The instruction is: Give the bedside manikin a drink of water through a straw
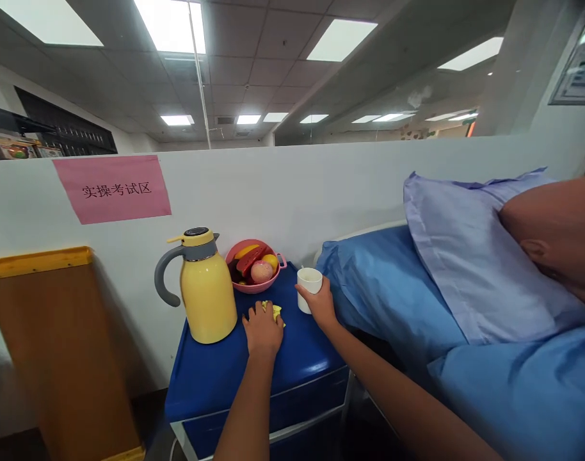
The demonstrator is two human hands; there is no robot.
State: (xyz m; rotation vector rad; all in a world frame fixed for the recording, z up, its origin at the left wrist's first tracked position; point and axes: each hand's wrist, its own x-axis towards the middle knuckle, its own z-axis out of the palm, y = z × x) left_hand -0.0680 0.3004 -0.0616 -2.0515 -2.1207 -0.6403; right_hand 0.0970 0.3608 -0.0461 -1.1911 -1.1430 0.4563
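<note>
My left hand (262, 330) lies palm down on a small yellow cloth (276, 312) on the blue top of a bedside cabinet (216, 378), fingers pressed onto the cloth. My right hand (319, 303) is wrapped round a white cup (309, 286) standing near the cabinet's right edge. A yellow thermos jug with a grey handle (205, 288) stands upright just left of my left hand. Behind both hands sits a pink bowl (254, 286) holding several fruits.
A bed with blue sheets (393, 288) and a lilac pillow (470, 256) lies at the right, with a figure's head (556, 230) on the pillow. A white partition with a pink sign (112, 187) rises behind. A wooden board (52, 346) stands at the left.
</note>
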